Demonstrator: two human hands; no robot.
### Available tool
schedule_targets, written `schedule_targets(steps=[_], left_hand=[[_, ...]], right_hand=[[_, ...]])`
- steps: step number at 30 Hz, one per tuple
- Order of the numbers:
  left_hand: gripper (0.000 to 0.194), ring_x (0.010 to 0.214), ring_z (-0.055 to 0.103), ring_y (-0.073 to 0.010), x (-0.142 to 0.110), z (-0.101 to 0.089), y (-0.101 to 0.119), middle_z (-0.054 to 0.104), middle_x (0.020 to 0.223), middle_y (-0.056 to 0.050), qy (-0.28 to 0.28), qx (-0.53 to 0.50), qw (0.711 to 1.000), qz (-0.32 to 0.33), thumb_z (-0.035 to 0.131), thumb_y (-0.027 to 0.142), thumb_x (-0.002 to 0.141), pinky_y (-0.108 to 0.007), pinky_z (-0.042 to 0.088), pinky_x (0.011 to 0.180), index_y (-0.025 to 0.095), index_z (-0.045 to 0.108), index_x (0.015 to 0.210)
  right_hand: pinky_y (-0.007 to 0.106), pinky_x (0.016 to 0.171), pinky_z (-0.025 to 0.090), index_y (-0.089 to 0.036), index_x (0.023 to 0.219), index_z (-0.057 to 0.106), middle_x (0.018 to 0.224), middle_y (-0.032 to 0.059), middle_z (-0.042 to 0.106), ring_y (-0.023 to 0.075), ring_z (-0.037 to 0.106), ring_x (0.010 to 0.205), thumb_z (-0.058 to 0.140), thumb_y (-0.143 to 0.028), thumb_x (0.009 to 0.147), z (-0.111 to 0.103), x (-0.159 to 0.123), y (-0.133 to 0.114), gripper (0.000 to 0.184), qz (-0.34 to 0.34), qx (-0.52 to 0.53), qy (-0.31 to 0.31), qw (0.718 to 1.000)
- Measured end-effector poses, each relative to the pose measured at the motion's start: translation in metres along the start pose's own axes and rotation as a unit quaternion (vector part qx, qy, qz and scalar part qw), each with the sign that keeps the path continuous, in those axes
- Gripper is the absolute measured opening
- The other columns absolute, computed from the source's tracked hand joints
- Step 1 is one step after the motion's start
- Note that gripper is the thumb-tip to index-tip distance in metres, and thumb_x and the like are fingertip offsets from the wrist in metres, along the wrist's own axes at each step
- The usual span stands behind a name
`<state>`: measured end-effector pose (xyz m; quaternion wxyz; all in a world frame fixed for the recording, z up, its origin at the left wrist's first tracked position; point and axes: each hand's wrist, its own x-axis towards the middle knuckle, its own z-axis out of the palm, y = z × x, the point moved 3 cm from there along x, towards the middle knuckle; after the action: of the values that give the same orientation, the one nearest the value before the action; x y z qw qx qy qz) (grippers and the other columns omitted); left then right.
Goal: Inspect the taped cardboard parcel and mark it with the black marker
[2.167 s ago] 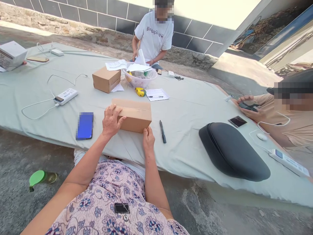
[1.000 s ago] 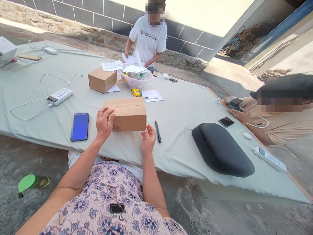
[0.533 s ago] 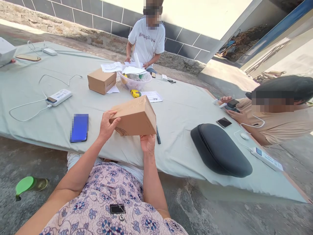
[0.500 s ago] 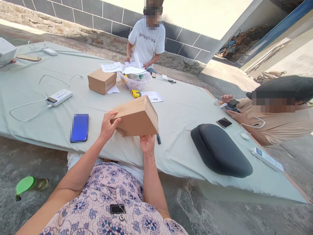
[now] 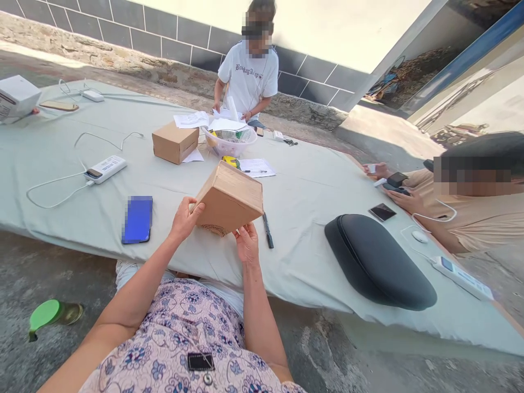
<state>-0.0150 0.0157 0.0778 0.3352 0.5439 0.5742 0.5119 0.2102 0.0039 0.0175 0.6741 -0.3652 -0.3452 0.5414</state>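
Note:
A brown cardboard box (image 5: 231, 202) is held tilted above the near part of the cloth-covered table (image 5: 298, 218). My left hand (image 5: 185, 218) grips its left side, thumb on the face toward me. My right hand (image 5: 247, 243) holds the lower right edge from beneath, its fingertips partly hidden by the box. Dark printed lines show along the box's bottom edge. To the right of the box lies a black pen (image 5: 268, 232). A phone with a blurred blue screen (image 5: 138, 219) rests left of my left hand.
A second cardboard box (image 5: 174, 143), a basket (image 5: 229, 146) with papers, and a yellow tape measure (image 5: 231, 162) are farther back. A black cushion (image 5: 380, 262) lies right. White power banks with cables (image 5: 105, 170) sit left. One person (image 5: 248, 76) stands opposite; another (image 5: 483, 207) sits right.
The box has turned and tilted in my hands, showing more of its corner and printed face. My right hand has shifted along its lower edge. More of the pen shows now.

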Motion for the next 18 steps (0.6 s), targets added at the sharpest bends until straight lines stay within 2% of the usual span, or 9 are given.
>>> schedule_targets(steps=[2,4,8,10,13,18], left_hand=[[0.055,0.103,0.061,-0.0255,0.0,0.001,0.0,0.065,0.109,-0.006,-0.028,0.013,0.999,-0.02,0.055,0.074,0.084,-0.038,0.047,0.088,0.023,0.055,0.103],[0.06,0.11,0.06,-0.0274,0.002,0.003,0.0,0.065,0.116,-0.008,-0.049,-0.001,0.998,-0.025,0.055,0.077,0.081,-0.041,0.047,0.092,0.023,0.054,0.11],[0.087,0.125,0.058,-0.031,0.008,0.006,0.002,0.06,0.134,-0.013,-0.089,-0.054,0.995,-0.007,0.064,0.076,0.076,-0.043,0.048,0.099,0.025,0.043,0.144],[0.094,0.132,0.055,-0.0326,0.01,0.006,0.005,0.057,0.143,-0.013,-0.107,-0.071,0.992,0.023,0.067,0.073,0.076,-0.045,0.047,0.105,0.028,0.038,0.152],[0.099,0.145,0.044,-0.0358,0.008,0.008,0.012,0.047,0.157,-0.012,-0.126,-0.09,0.986,0.058,0.07,0.071,0.075,-0.047,0.04,0.116,0.027,0.036,0.156],[0.104,0.152,0.034,-0.0368,-0.003,0.013,0.016,0.036,0.166,-0.01,-0.127,-0.116,0.983,0.057,0.065,0.077,0.076,-0.05,0.032,0.123,0.026,0.031,0.16]], right_hand=[[0.031,0.076,0.052,-0.028,0.096,0.07,0.098,-0.0003,0.074,0.0161,0.064,0.088,0.086,-0.043,0.065,0.001,0.0,-0.001,0.037,-0.007,0.0,0.005,1.0],[0.033,0.079,0.052,-0.028,0.092,0.069,0.096,-0.0004,0.074,0.0169,0.065,0.089,0.086,-0.044,0.065,0.001,0.001,-0.002,0.035,-0.008,0.007,0.01,1.0],[0.03,0.076,0.052,-0.028,0.088,0.068,0.09,-0.0025,0.073,0.0144,0.064,0.083,0.085,-0.045,0.066,-0.001,0.004,-0.001,0.033,0.006,0.035,0.027,0.999],[0.028,0.073,0.05,-0.028,0.09,0.069,0.09,-0.0028,0.072,0.0135,0.063,0.081,0.085,-0.044,0.065,-0.002,0.004,-0.001,0.034,0.009,0.043,0.043,0.998],[0.026,0.072,0.048,-0.029,0.095,0.069,0.095,-0.002,0.073,0.0133,0.063,0.083,0.083,-0.045,0.066,-0.003,0.004,-0.001,0.036,0.008,0.039,0.051,0.998],[0.03,0.078,0.048,-0.028,0.103,0.07,0.106,0.0015,0.074,0.0164,0.063,0.091,0.078,-0.05,0.072,0.002,-0.001,-0.002,0.039,-0.006,0.004,0.007,1.0]])
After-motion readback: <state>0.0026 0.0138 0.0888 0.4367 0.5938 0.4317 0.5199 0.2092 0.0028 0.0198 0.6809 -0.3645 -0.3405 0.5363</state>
